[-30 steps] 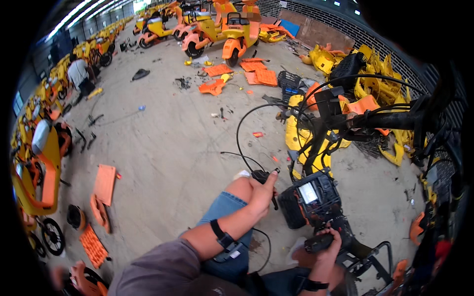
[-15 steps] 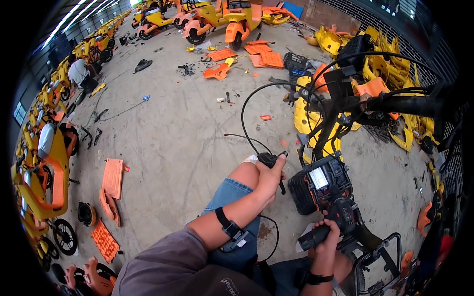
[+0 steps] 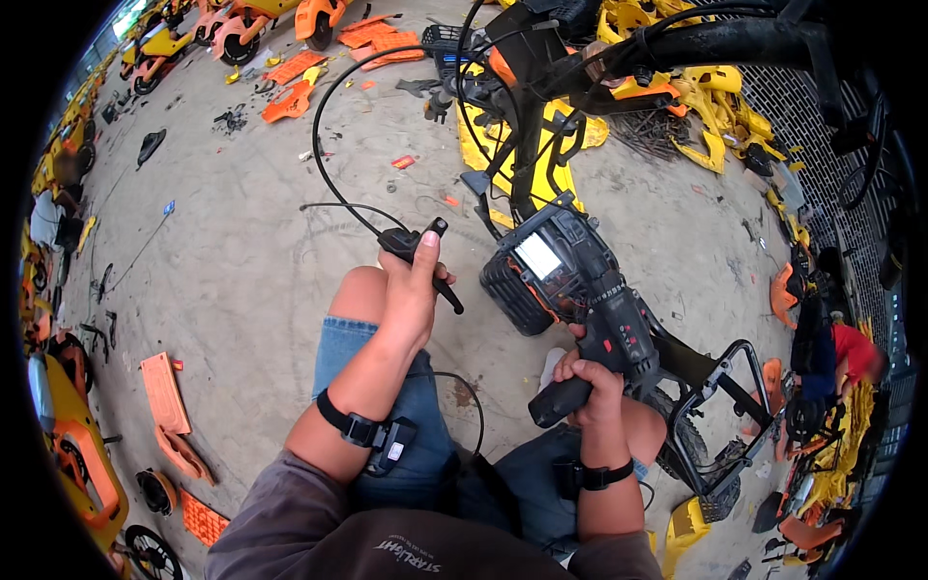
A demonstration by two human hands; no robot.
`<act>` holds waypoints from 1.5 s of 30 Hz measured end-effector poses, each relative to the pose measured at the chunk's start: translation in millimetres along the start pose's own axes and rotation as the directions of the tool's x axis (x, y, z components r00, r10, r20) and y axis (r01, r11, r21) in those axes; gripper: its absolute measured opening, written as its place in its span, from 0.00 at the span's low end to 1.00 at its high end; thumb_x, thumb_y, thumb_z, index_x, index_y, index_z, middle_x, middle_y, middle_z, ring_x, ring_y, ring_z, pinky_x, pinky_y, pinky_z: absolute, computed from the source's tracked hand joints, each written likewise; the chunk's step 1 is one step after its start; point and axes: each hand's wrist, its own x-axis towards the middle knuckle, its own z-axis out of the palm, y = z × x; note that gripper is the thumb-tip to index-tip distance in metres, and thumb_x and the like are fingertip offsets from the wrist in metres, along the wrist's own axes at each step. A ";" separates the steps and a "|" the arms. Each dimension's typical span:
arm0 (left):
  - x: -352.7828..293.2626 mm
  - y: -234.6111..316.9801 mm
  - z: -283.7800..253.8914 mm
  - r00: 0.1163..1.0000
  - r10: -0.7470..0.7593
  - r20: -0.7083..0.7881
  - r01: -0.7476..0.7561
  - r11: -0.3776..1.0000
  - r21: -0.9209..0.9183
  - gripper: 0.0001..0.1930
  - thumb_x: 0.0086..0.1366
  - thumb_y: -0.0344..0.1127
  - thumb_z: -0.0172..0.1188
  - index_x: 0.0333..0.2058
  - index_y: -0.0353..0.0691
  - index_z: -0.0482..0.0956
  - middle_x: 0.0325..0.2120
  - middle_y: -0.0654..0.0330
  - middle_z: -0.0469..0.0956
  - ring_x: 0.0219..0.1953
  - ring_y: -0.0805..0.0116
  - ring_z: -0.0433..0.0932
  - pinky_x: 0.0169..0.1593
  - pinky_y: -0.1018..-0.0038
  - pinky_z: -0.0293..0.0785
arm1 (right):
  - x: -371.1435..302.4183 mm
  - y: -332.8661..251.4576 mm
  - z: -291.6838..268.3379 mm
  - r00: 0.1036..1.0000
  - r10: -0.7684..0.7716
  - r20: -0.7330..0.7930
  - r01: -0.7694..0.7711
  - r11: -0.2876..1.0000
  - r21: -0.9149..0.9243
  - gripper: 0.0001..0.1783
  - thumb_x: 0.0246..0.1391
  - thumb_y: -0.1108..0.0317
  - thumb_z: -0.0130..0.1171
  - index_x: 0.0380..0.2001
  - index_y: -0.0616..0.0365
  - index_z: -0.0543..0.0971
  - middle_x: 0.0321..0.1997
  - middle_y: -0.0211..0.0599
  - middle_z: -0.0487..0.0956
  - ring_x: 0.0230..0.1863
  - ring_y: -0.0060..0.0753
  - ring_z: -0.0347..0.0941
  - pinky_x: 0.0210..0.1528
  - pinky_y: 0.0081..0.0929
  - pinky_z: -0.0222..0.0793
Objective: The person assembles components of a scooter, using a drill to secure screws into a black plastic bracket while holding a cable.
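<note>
My left hand (image 3: 411,285) is closed around a black brake lever (image 3: 418,249) with a black cable (image 3: 333,116) arching up from it toward the bike frame. My right hand (image 3: 592,385) grips the black handle of a power tool (image 3: 565,280), a dark grinder-like machine with an orange trim and a pale label on top. The tool points up toward a black and yellow bike frame (image 3: 530,145) standing in front of me. Both wrists wear black straps. My knees in blue denim shorts sit below the hands.
Concrete floor (image 3: 242,251) strewn with orange plastic panels (image 3: 164,391) at left and small debris. Orange and yellow scooters (image 3: 242,29) line the far top. Yellow body parts (image 3: 715,106) pile at the right. A black metal rack (image 3: 720,406) stands by my right knee. A person in red (image 3: 851,353) sits at far right.
The view has tilted down and closer. My left hand with the brake lever stays raised above my knee; the power tool in my right hand sits larger and nearer the bike frame.
</note>
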 end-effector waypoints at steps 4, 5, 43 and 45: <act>-1.6 1.4 -16.5 0.900 0.382 0.209 -0.431 0.853 0.295 0.36 0.68 0.59 0.55 0.59 0.39 0.51 0.36 0.57 0.67 0.32 0.67 0.70 0.40 0.66 0.74 | -11.5 3.4 7.6 0.990 -0.023 0.138 0.027 0.999 -0.027 0.34 0.38 0.74 0.60 0.53 0.74 0.69 0.23 0.46 0.76 0.26 0.39 0.75 0.34 0.34 0.73; -2.3 6.3 -18.6 0.830 0.504 0.238 -0.557 0.757 0.341 0.36 0.69 0.60 0.53 0.59 0.38 0.52 0.36 0.57 0.67 0.32 0.67 0.70 0.40 0.67 0.74 | -14.1 3.0 11.0 0.984 -0.011 0.178 0.015 1.000 -0.019 0.33 0.39 0.75 0.62 0.53 0.75 0.68 0.23 0.46 0.76 0.27 0.39 0.75 0.35 0.34 0.73; 4.9 23.7 -34.5 0.918 0.277 0.285 -0.363 0.876 0.319 0.21 0.73 0.50 0.48 0.53 0.39 0.67 0.37 0.62 0.67 0.41 0.73 0.66 0.48 0.74 0.66 | -30.1 17.6 14.7 0.862 0.126 0.491 0.135 0.877 -0.461 0.20 0.48 0.78 0.65 0.47 0.63 0.76 0.28 0.32 0.79 0.31 0.24 0.77 0.35 0.23 0.72; 6.6 21.5 -36.7 0.917 0.272 0.293 -0.353 0.896 0.271 0.18 0.72 0.47 0.52 0.51 0.40 0.68 0.35 0.63 0.67 0.39 0.74 0.66 0.46 0.75 0.67 | -27.0 9.1 15.8 0.805 -0.062 0.590 0.452 0.708 -0.542 0.16 0.46 0.77 0.66 0.41 0.62 0.79 0.28 0.33 0.80 0.30 0.28 0.78 0.34 0.25 0.71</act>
